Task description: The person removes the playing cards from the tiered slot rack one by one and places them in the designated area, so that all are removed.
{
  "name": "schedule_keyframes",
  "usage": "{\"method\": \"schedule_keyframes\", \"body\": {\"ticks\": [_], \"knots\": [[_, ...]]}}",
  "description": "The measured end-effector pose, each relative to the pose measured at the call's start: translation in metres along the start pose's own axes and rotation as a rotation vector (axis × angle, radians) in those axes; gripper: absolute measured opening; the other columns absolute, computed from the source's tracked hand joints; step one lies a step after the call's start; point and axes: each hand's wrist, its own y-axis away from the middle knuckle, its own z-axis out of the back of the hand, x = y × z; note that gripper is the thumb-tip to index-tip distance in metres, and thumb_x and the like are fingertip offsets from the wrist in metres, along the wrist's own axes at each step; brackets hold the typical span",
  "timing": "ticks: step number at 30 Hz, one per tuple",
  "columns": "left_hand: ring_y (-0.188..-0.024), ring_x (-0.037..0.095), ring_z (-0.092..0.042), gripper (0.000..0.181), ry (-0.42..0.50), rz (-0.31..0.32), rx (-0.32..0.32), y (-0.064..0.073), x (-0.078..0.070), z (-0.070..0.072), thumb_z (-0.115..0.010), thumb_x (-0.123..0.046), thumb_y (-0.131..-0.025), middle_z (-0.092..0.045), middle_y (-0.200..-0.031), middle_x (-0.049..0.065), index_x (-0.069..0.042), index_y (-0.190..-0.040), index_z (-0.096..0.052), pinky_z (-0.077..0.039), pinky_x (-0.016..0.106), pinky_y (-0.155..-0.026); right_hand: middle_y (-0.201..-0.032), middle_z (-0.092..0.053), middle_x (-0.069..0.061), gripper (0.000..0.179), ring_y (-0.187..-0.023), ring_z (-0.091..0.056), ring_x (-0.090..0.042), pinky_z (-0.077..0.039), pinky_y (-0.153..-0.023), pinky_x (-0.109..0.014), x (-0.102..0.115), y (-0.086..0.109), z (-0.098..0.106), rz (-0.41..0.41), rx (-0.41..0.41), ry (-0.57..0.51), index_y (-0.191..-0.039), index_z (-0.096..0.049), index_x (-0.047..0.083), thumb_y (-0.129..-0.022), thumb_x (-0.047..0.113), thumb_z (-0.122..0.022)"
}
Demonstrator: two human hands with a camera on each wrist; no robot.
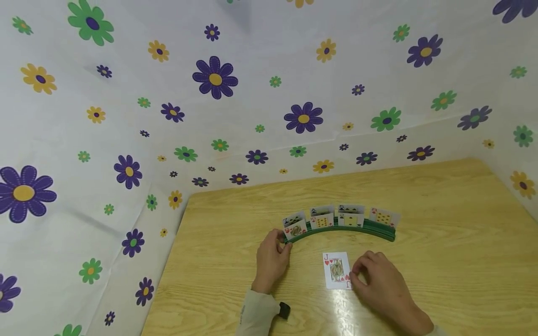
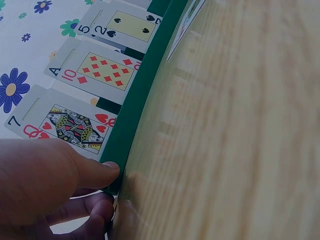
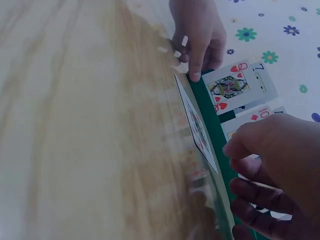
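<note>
A curved green card holder (image 1: 380, 230) stands on the table with playing cards in it. My left hand (image 1: 271, 259) grips its left end, thumb on the front edge and fingers curled below. Close by that thumb are the queen of hearts (image 2: 77, 122), the ten of diamonds (image 2: 95, 75) and the two of spades (image 2: 125, 27), with a seven, an ace and a five behind them. In front of the holder lies a jack of hearts (image 1: 337, 270), face up. My right hand (image 1: 384, 284) is at its right edge, fingers loosely bent; the right wrist view shows a small gap between fingertips and card.
A red-suited card (image 1: 383, 217) stands alone at the holder's right end. The wooden table (image 1: 454, 233) reaches back to a white flower-print cloth (image 1: 252, 107) that hangs behind and at both sides. A small black object (image 1: 284, 310) sits at the left cuff.
</note>
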Motion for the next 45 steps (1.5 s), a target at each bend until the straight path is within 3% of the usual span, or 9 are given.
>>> {"method": "schedule_keyframes", "body": {"ticks": [5,11,15,21,24,27,31,39,45], "knots": [[-0.066,0.001,-0.046,0.025,-0.003,0.008,0.007,0.000,-0.002,0.001,-0.080,-0.013,-0.099,-0.071,-0.098,0.005,-0.007,-0.121,-0.070,-0.039,0.022,-0.063,-0.095,-0.069,0.008,0.014,-0.086,-0.066,-0.013,-0.055,-0.070,-0.032,-0.002,-0.005,0.005,0.027,-0.160,-0.027,-0.099,-0.078,0.018,-0.089,0.013,-0.086],[-0.066,0.000,-0.046,0.025,-0.003,0.000,0.001,0.000,-0.001,0.001,-0.080,-0.013,-0.099,-0.070,-0.097,0.005,-0.007,-0.121,-0.070,-0.039,0.022,-0.062,-0.086,-0.070,0.002,0.042,-0.072,-0.065,-0.014,-0.046,-0.055,-0.024,-0.010,-0.022,0.016,0.123,-0.375,0.013,-0.118,-0.078,0.008,-0.080,0.005,-0.094],[-0.065,0.000,-0.047,0.025,-0.002,-0.001,-0.003,0.000,-0.001,0.000,-0.081,-0.012,-0.098,-0.071,-0.097,0.005,-0.006,-0.120,-0.070,-0.039,0.022,-0.062,-0.082,-0.068,-0.003,0.048,-0.065,-0.062,-0.017,-0.040,-0.051,-0.021,-0.016,-0.033,0.023,0.152,-0.453,0.017,-0.121,-0.076,0.004,-0.077,0.003,-0.096],[-0.066,0.000,-0.048,0.025,-0.010,0.001,0.002,0.000,0.000,-0.001,-0.081,-0.013,-0.099,-0.071,-0.098,0.005,-0.007,-0.121,-0.070,-0.040,0.022,-0.063,-0.084,-0.068,-0.006,0.054,-0.062,-0.059,-0.017,-0.042,-0.052,-0.024,-0.020,-0.044,0.024,0.162,-0.454,0.000,-0.128,-0.074,0.003,-0.078,0.000,-0.095],[-0.066,0.000,-0.048,0.026,-0.007,0.002,0.005,0.001,0.001,-0.001,-0.081,-0.012,-0.099,-0.071,-0.098,0.005,-0.007,-0.121,-0.070,-0.040,0.022,-0.062,-0.092,-0.072,-0.013,0.055,-0.071,-0.066,-0.022,-0.050,-0.055,-0.033,-0.021,-0.048,0.025,0.191,-0.464,0.019,-0.128,-0.074,0.001,-0.077,-0.001,-0.096],[-0.066,0.000,-0.047,0.026,-0.005,0.005,0.004,0.001,0.001,-0.001,-0.081,-0.011,-0.098,-0.071,-0.098,0.005,-0.006,-0.121,-0.070,-0.040,0.022,-0.062,-0.108,-0.073,-0.018,0.055,-0.091,-0.072,-0.030,-0.058,-0.066,-0.043,-0.022,-0.053,0.026,0.218,-0.467,0.041,-0.128,-0.075,0.000,-0.077,-0.002,-0.095],[-0.067,0.000,-0.047,0.026,-0.003,0.010,0.002,0.000,0.001,-0.001,-0.081,-0.012,-0.098,-0.071,-0.099,0.005,-0.007,-0.121,-0.070,-0.040,0.022,-0.062,-0.115,-0.073,-0.020,0.054,-0.099,-0.072,-0.034,-0.060,-0.071,-0.049,-0.022,-0.058,0.029,0.218,-0.450,0.059,-0.128,-0.075,-0.002,-0.078,-0.003,-0.095],[-0.067,0.000,-0.048,0.026,0.000,0.020,0.004,0.000,0.001,-0.001,-0.081,-0.012,-0.098,-0.071,-0.099,0.005,-0.007,-0.121,-0.070,-0.040,0.022,-0.063,-0.105,-0.073,-0.015,0.032,-0.083,-0.074,-0.027,-0.060,-0.065,-0.046,-0.020,-0.062,0.026,0.189,-0.427,0.040,-0.106,-0.076,0.001,-0.080,-0.004,-0.093],[-0.068,0.000,-0.049,0.026,0.000,0.023,0.001,0.000,0.000,0.000,-0.081,-0.012,-0.098,-0.071,-0.099,0.005,-0.007,-0.121,-0.070,-0.040,0.022,-0.063,-0.101,-0.073,-0.012,0.025,-0.083,-0.075,-0.026,-0.061,-0.068,-0.046,-0.018,-0.062,0.025,0.176,-0.415,0.011,-0.097,-0.075,0.004,-0.081,-0.008,-0.090]]}}
